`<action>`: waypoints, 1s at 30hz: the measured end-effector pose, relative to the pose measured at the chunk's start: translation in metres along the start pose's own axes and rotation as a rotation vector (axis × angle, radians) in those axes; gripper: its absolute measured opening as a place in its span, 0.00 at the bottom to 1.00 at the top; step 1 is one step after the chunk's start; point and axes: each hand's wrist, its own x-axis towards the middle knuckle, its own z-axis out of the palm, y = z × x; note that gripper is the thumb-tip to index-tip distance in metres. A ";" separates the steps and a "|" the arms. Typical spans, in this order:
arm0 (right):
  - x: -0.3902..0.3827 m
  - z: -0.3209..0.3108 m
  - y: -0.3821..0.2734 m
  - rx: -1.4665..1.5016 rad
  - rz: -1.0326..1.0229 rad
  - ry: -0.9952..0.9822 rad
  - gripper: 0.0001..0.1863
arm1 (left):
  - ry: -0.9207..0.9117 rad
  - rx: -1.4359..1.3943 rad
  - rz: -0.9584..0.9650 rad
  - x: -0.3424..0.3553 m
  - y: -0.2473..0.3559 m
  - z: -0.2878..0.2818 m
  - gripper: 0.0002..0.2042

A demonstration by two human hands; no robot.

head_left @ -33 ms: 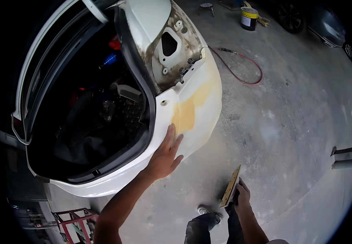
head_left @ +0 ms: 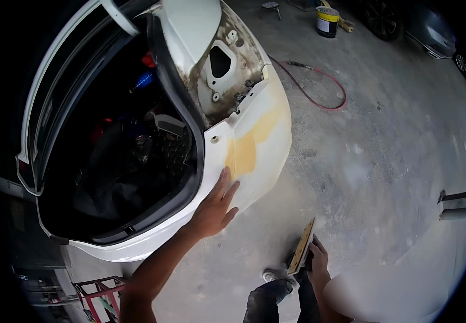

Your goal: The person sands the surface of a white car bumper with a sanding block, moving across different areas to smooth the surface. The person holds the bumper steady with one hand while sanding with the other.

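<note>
My left hand (head_left: 215, 209) lies flat with fingers spread on the white rear panel of a car (head_left: 268, 156). Its fingertips rest just at the lower edge of a yellow-tan filler patch (head_left: 243, 153). Down at the right, my right hand (head_left: 317, 262) grips a long sanding block (head_left: 302, 247), held away from the car and tilted on edge. The block's yellow, hole-punched abrasive face turns toward the car. Fingers of the right hand are partly hidden behind the block. Above the patch, the bare lamp recess (head_left: 219, 62) shows dirt and openings.
The trunk stands open, with dark clutter inside. A red hose (head_left: 329, 106) loops across the grey floor near a yellow-and-black bucket (head_left: 327, 22). A red metal frame (head_left: 98, 293) stands lower left. Another car (head_left: 429, 32) is far right. A pale blurred shape (head_left: 389, 285) covers the lower right.
The pale blurred shape at the lower right has grown into view beside my right forearm. Both hands appear slightly further left; the left stays on the panel.
</note>
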 end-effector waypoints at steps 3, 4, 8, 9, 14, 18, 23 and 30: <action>-0.013 0.037 0.007 -0.043 -0.030 -0.061 0.27 | -0.303 0.034 -0.029 0.002 -0.003 -0.054 0.24; -0.009 0.051 0.014 -0.127 -0.069 -0.082 0.26 | -0.353 0.020 -0.083 0.009 0.000 -0.076 0.20; -0.025 0.145 0.005 -0.546 -0.624 -0.063 0.23 | -0.014 0.306 0.296 0.043 0.003 -0.161 0.13; -0.028 0.170 -0.004 -0.533 -0.700 -0.057 0.24 | 0.072 0.396 0.362 0.062 0.005 -0.188 0.13; -0.028 0.274 -0.042 -0.659 -1.042 0.140 0.23 | 0.306 0.678 0.589 0.165 0.006 -0.296 0.17; -0.041 0.300 -0.009 -0.661 -1.024 0.262 0.24 | 0.229 0.802 0.719 0.194 0.005 -0.313 0.20; -0.039 0.331 -0.061 -0.627 -1.013 0.344 0.25 | 0.210 0.662 0.827 0.229 -0.018 -0.331 0.12; -0.064 0.329 -0.005 -0.658 -0.947 0.401 0.25 | 0.105 0.472 0.684 0.234 -0.027 -0.335 0.15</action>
